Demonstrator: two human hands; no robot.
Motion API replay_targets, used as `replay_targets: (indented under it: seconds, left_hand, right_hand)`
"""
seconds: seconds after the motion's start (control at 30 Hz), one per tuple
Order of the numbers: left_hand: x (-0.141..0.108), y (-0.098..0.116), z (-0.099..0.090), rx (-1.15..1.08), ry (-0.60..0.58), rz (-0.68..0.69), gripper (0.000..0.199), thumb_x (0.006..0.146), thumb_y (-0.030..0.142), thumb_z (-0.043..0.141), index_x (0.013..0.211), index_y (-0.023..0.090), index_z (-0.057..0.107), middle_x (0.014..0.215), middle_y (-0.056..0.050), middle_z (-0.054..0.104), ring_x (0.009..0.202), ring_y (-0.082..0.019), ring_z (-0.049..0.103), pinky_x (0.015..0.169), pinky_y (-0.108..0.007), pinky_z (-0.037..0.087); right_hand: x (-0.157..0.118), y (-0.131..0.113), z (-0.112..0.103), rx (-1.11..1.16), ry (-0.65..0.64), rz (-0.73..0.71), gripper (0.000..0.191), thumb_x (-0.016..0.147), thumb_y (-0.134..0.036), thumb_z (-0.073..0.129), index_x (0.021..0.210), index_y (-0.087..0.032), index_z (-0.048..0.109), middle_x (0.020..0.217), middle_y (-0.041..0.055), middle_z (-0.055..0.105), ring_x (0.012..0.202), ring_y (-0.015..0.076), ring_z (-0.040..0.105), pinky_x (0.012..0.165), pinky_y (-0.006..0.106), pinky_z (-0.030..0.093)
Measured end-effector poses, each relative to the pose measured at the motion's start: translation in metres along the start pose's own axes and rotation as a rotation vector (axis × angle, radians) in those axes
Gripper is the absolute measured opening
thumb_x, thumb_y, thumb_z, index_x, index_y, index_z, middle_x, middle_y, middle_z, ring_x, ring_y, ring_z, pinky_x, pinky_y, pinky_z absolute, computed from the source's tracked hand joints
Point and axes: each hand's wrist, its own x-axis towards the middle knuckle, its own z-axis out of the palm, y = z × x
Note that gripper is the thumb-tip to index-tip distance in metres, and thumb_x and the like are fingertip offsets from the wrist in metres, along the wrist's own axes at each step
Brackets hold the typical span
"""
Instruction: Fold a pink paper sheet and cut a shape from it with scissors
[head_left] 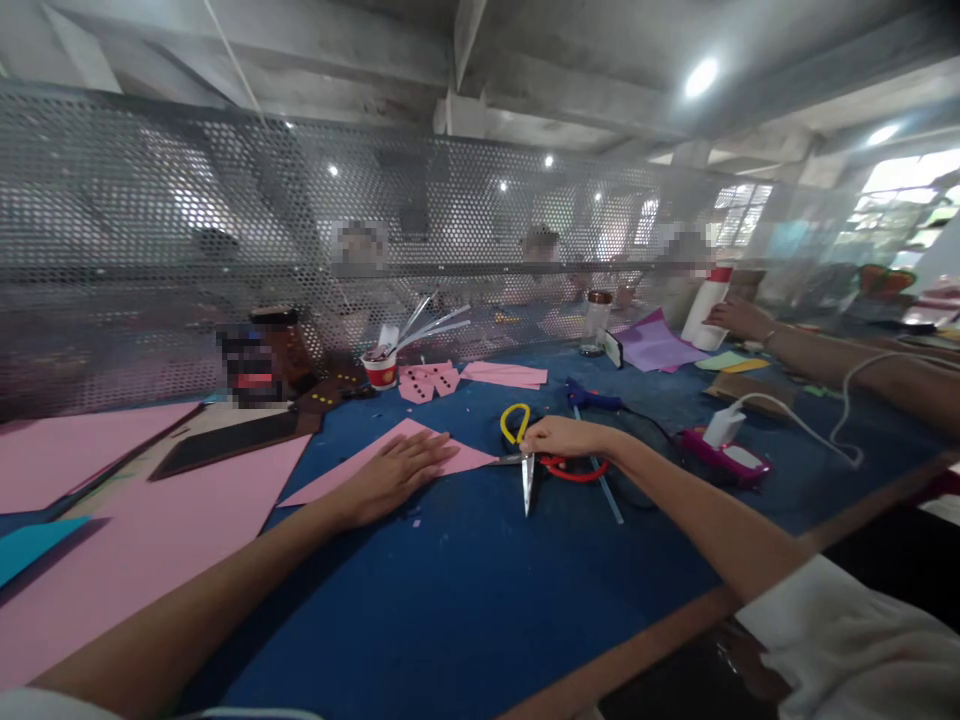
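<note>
My left hand (pixel 401 470) lies flat, fingers stretched out, on a folded piece of pink paper (pixel 315 488) with a pointed right end. To its right, my right hand (pixel 564 437) is closed around the yellow-handled scissors (pixel 515 422), whose blades point down towards the table. Part of these scissors is hidden behind my fingers. Just under this hand lies a pair of red-handled scissors (pixel 576 473), its blade reaching left to the paper's tip.
On the blue table (pixel 450 610) are a glue gun (pixel 592 396), a magenta power strip (pixel 739 462), a cup of sticks (pixel 380 370), pink cut-outs (pixel 429 381) and a phone (pixel 225 445). A perforated screen (pixel 285 230) stands behind. Another person's hand (pixel 739 318) touches a white bottle (pixel 705 310).
</note>
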Motion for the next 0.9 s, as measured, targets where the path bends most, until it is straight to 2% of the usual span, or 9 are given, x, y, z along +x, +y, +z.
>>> replay_targets:
  seconds: [0.23, 0.47, 0.7, 0.9]
  left_hand:
    - [0.0012, -0.0076, 0.0056, 0.037, 0.031, 0.038, 0.049, 0.102, 0.050, 0.016, 0.149, 0.040, 0.026, 0.159, 0.006, 0.023, 0.146, -0.022, 0.019, 0.118, -0.044, 0.011]
    - [0.0006, -0.0078, 0.0050, 0.046, 0.022, 0.019, 0.049, 0.102, 0.051, 0.016, 0.149, 0.041, 0.024, 0.159, 0.006, 0.022, 0.147, -0.022, 0.016, 0.118, -0.044, 0.010]
    - [0.0014, -0.0068, 0.0047, 0.036, 0.027, 0.021, 0.049, 0.102, 0.051, 0.017, 0.149, 0.042, 0.025, 0.158, 0.007, 0.023, 0.146, -0.022, 0.020, 0.118, -0.043, 0.012]
    - [0.0010, -0.0080, 0.0057, 0.026, 0.024, 0.031, 0.049, 0.102, 0.050, 0.016, 0.149, 0.040, 0.024, 0.159, 0.006, 0.021, 0.147, -0.022, 0.015, 0.118, -0.044, 0.011]
  right_hand:
    - [0.0035, -0.0072, 0.0042, 0.009, 0.019, 0.063, 0.036, 0.087, -0.048, 0.045, 0.066, -0.018, 0.046, 0.056, -0.0051, 0.042, 0.045, 0.0087, 0.046, 0.048, 0.021, 0.037]
    - [0.0025, -0.0080, 0.0037, 0.024, 0.003, 0.028, 0.036, 0.087, -0.046, 0.046, 0.065, -0.018, 0.045, 0.056, -0.0047, 0.043, 0.047, 0.0084, 0.045, 0.048, 0.020, 0.036]
    - [0.0049, -0.0075, 0.0057, 0.009, 0.021, 0.039, 0.036, 0.087, -0.047, 0.045, 0.066, -0.018, 0.045, 0.056, -0.0052, 0.042, 0.045, 0.0086, 0.047, 0.047, 0.021, 0.036]
    - [0.0058, -0.0018, 0.0050, 0.011, -0.006, 0.000, 0.038, 0.087, -0.050, 0.045, 0.066, -0.018, 0.045, 0.057, -0.0048, 0.043, 0.048, 0.0086, 0.046, 0.048, 0.021, 0.037]
